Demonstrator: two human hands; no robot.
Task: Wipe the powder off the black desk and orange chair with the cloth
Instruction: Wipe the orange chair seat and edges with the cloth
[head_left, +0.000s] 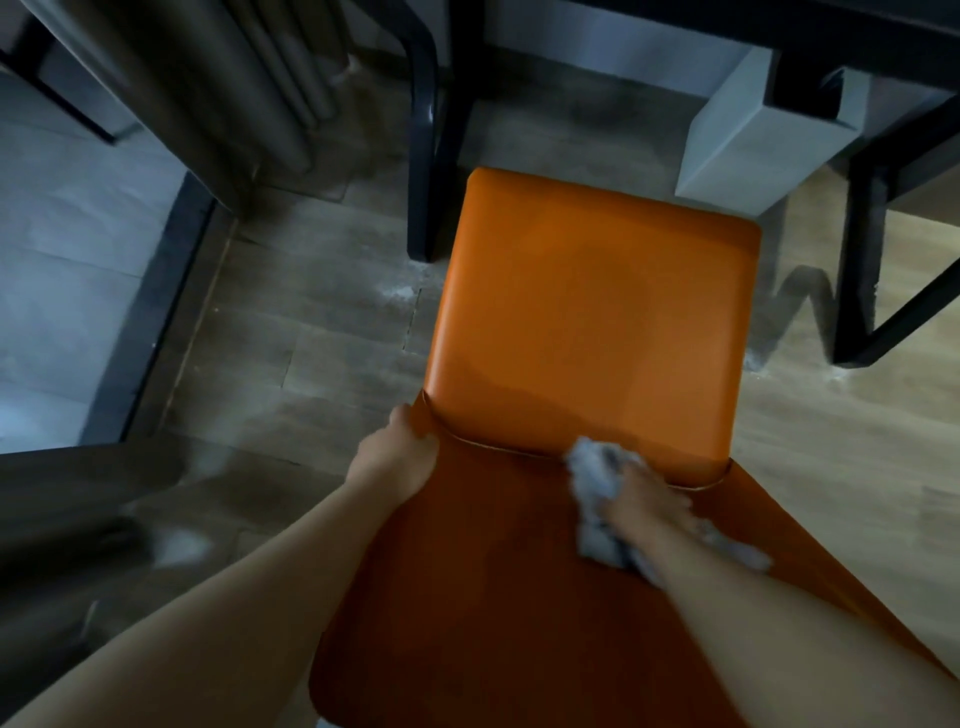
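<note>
**On the chair: cloth and two hands**

Orange chair (587, 322), seen from above. Left hand (392, 457) grip clasped on the backrest's left edge. Right hand (644, 501) grip pressed onto grey cloth (597, 493), at the seat-backrest seam. White powder (400, 297) on floor (311, 312).

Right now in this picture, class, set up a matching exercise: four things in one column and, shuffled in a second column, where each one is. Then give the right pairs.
Column 1
1. left hand
2. right hand
3. cloth
4. white powder

Column 2
A. on the floor beside the orange chair
B. bunched under the right hand
C. gripping the chair's left edge
D. pressing the cloth where seat meets backrest

Pairs: 1-C, 2-D, 3-B, 4-A
</note>
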